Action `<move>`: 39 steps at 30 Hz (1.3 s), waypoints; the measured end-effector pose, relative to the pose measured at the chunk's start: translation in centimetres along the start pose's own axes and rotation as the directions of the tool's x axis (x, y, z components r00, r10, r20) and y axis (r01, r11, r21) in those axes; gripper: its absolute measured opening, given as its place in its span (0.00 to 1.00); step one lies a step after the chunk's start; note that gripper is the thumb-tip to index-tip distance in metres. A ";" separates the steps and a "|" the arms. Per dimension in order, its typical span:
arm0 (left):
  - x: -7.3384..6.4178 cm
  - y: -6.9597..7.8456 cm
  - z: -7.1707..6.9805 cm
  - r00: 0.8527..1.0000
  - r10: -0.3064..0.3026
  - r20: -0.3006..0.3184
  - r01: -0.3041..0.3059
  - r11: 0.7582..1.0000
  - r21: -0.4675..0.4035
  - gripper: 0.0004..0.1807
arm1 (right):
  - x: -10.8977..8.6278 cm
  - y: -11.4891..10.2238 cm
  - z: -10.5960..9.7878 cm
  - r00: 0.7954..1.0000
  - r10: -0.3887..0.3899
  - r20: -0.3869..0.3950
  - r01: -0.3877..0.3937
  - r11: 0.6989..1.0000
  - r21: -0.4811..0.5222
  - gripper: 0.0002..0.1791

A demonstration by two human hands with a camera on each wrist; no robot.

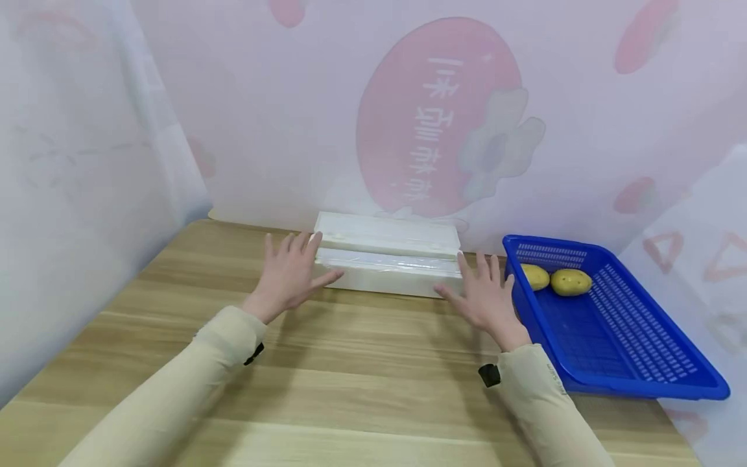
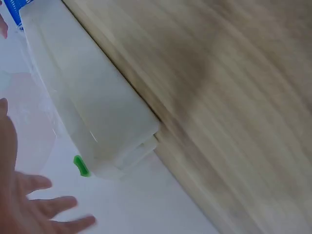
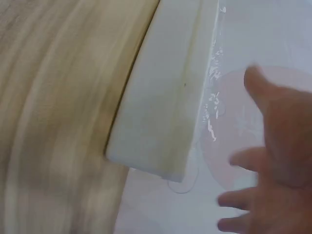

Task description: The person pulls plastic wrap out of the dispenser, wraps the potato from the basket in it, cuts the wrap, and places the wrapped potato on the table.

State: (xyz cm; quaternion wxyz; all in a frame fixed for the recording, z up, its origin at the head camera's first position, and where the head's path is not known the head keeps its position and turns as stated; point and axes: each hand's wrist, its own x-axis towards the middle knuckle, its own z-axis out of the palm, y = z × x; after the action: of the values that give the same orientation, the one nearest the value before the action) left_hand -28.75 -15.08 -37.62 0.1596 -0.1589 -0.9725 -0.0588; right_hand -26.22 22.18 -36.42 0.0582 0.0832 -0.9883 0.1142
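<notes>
A long white cling film box lies across the back of the table, its lid raised toward the wall. Clear film glistens along its top opening. At the box's left end is my left hand, fingers spread and thumb out. My right hand spreads its fingers at the opposite end. Both wrist views show the hands apart from the box, gripping nothing. A small green piece shows by the box's end in the left wrist view.
To the right, a blue plastic basket holds two yellow potatoes and stands close beside my right hand. A printed curtain hangs behind the wooden table. Its left edge runs along another pale curtain.
</notes>
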 end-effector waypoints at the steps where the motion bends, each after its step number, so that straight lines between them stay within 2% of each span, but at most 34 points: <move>1: -0.1 -0.1 -0.1 0.999 0.018 -0.029 -0.019 0.999 -0.029 0.54 | 0.0 0.1 0.1 0.998 -0.016 -0.057 0.018 1.000 0.026 0.49; 3: -0.2 -0.3 -0.3 0.995 0.049 -0.085 -0.056 0.995 -0.087 0.51 | 0.2 0.4 0.2 0.984 -0.042 -0.172 0.056 0.995 0.078 0.43; 7: -0.4 -0.8 -0.5 0.981 0.101 -0.168 -0.131 0.975 -0.179 0.45 | 0.5 0.9 0.5 0.935 -0.061 -0.350 0.134 0.972 0.191 0.31; 11: -0.6 -1.1 -0.4 0.962 0.154 -0.226 -0.213 0.940 -0.267 0.41 | 1.0 1.2 1.0 0.897 -0.040 -0.440 0.192 0.932 0.306 0.26; 14: -0.5 -1.3 -0.1 0.953 0.192 -0.233 -0.264 0.905 -0.333 0.39 | 1.4 1.6 1.4 0.887 -0.004 -0.462 0.194 0.910 0.365 0.24; 16: -0.5 -1.4 0.1 0.952 0.208 -0.223 -0.281 0.883 -0.375 0.39 | 1.6 1.9 1.7 0.886 0.023 -0.463 0.183 0.900 0.395 0.23; 20: -0.3 -1.4 0.3 0.949 0.217 -0.229 -0.299 0.853 -0.427 0.36 | 1.9 2.3 1.9 0.895 0.094 -0.435 0.146 0.861 0.487 0.20; 26: 0.1 -2.2 0.8 0.941 0.215 -0.259 -0.320 0.813 -0.487 0.31 | 2.5 2.6 2.0 0.902 0.221 -0.370 0.072 0.770 0.635 0.17; 32: 0.2 -2.5 1.9 0.952 0.194 -0.236 -0.291 0.811 -0.507 0.27 | 2.7 2.9 2.8 0.916 0.244 -0.318 0.054 0.712 0.700 0.19; 39: 0.7 -2.2 2.9 0.955 0.190 -0.227 -0.283 0.814 -0.507 0.20 | 3.1 2.9 3.4 0.925 0.235 -0.300 0.071 0.666 0.742 0.21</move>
State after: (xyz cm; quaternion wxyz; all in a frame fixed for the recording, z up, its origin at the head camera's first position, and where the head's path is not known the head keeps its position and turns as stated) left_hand -30.92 -16.43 -40.27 0.1955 -0.3113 -0.8733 -0.3198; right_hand -30.10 23.68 -39.93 0.1995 0.0310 -0.8291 0.5214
